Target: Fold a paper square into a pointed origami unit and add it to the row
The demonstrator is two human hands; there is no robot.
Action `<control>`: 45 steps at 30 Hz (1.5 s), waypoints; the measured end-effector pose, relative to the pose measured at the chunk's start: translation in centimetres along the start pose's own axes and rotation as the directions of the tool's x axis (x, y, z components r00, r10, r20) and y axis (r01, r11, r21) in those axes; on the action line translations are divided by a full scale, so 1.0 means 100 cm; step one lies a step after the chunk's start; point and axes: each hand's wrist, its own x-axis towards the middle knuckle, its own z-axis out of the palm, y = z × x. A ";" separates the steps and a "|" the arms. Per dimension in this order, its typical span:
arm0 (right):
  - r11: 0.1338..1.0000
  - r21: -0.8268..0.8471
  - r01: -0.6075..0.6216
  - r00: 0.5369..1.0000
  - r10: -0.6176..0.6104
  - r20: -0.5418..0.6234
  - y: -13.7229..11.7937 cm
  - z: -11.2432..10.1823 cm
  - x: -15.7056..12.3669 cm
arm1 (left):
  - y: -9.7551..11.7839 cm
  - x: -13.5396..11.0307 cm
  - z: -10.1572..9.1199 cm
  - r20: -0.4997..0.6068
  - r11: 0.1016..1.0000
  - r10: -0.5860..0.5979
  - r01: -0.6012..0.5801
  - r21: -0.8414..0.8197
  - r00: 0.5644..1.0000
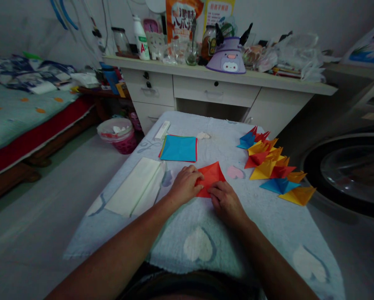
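A red folded paper lies on the towel-covered table in front of me. My left hand rests on its left edge, fingers curled and pressing the paper down. My right hand presses its lower edge, fingers bent onto the fold. A stack of flat coloured sheets, blue on top, lies just beyond. To the right sit several folded paper pieces in blue, red, orange and yellow.
A pale folded plastic packet lies at the table's left. A white tube rests near the far edge. Behind stands a cluttered white desk. A pink bin and a bed are at left, a round appliance at right.
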 end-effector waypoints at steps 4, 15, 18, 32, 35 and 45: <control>1.000 0.011 0.009 1.000 -0.008 -0.021 0.004 0.005 0.000 | -0.003 0.004 0.006 -0.024 1.000 -0.026 0.026 0.014 0.999; 0.998 0.051 0.022 0.999 -0.020 -0.031 0.007 0.006 -0.001 | -0.004 0.008 -0.004 -0.298 0.997 -0.036 0.014 -0.075 0.954; 0.998 0.062 0.018 0.999 -0.017 -0.031 0.007 0.005 0.000 | -0.013 0.006 -0.014 -0.452 0.988 -0.099 0.033 -0.150 0.886; 0.997 0.080 -0.013 0.987 0.025 -0.156 0.008 0.003 -0.002 | -0.047 0.010 -0.046 -0.600 0.813 -0.529 0.157 -0.560 0.600; 0.999 0.044 -0.017 0.983 0.024 -0.182 0.007 0.002 -0.003 | -0.056 0.011 -0.050 -0.612 0.772 -0.587 0.138 -0.620 0.530; 0.998 0.042 -0.044 0.995 0.048 -0.090 0.003 0.003 -0.003 | -0.062 0.012 -0.028 -0.646 0.859 -0.466 0.134 -0.494 0.605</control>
